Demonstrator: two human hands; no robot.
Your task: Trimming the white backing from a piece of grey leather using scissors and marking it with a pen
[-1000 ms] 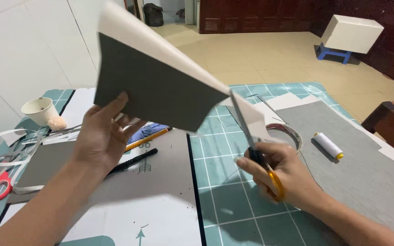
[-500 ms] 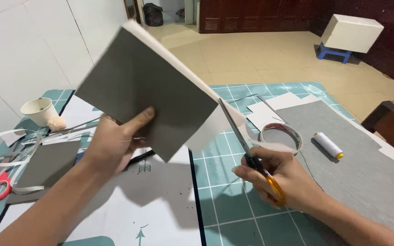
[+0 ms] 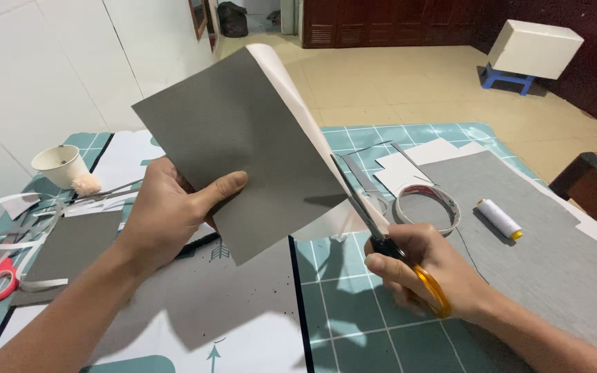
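Cutting step under way: left hand (image 3: pixel 174 211) pinching grey sheet (image 3: pixel 243 145) aloft over worktop (image 3: pixel 354 304), thumb on face. Right hand (image 3: pixel 430 269) closed through orange-handled scissors (image 3: pixel 381 228), blades parted at sheet's right edge, seemingly biting. Next calling for steady feed along edge.

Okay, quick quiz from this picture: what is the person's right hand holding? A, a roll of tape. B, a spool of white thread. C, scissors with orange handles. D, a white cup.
C: the right hand grips the orange-handled scissors, blades at the edge of the grey sheet that the left hand holds up; the tape roll, thread spool and cup lie untouched on the mat.
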